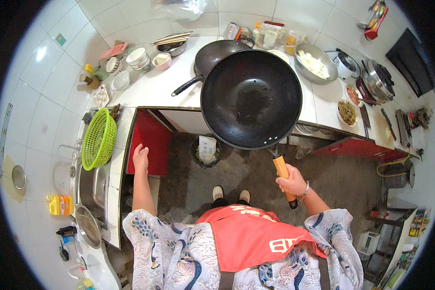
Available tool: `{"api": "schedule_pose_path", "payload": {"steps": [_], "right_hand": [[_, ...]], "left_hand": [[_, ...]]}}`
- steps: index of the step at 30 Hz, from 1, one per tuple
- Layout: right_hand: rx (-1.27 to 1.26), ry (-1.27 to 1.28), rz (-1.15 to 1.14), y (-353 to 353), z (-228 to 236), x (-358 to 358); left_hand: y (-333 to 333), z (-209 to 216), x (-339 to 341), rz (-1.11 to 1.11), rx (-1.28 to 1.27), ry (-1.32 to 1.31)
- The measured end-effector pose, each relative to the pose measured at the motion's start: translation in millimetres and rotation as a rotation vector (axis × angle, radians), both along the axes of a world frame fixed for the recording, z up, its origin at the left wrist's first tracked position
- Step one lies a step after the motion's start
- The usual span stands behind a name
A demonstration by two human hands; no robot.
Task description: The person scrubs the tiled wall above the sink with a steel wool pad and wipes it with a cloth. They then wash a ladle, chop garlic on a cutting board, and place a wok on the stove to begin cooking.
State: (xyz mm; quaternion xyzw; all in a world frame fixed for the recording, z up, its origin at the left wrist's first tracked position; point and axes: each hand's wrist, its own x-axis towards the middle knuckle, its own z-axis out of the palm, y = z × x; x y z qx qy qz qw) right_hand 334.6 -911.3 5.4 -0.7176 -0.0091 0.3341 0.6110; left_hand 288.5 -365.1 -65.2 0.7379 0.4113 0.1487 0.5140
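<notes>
A large black wok hangs in front of me, tilted so that its dark inside shows, with damp-looking patches in the middle. My right hand is wrapped round its wooden handle, and a bracelet sits on that wrist. My left hand is raised on the left with nothing in it, its fingers loosely apart. Nearest to it are the red cabinet panel and the sink side of the counter. Behind the wok, partly covered by it, a smaller black frying pan rests on the counter.
On the white counter stand stacked bowls and a metal basin of pale cut pieces. A green plastic basket stands by the sink. Food bowls and a cleaver lie right. Below is a bin.
</notes>
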Motion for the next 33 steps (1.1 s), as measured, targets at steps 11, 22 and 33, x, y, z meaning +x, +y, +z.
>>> {"api": "schedule_pose_path", "payload": {"steps": [11, 22, 33], "right_hand": [[-0.349, -0.650, 0.166, 63, 17, 52], [-0.461, -1.017, 0.310, 84, 11, 92], [-0.578, -1.192, 0.449, 94, 8, 106]], "left_hand": [[-32, 97, 177, -0.527, 0.120, -0.289], [-13, 111, 160, -0.563, -0.241, -0.203], [21, 63, 134, -0.314, -0.598, -0.346]]}}
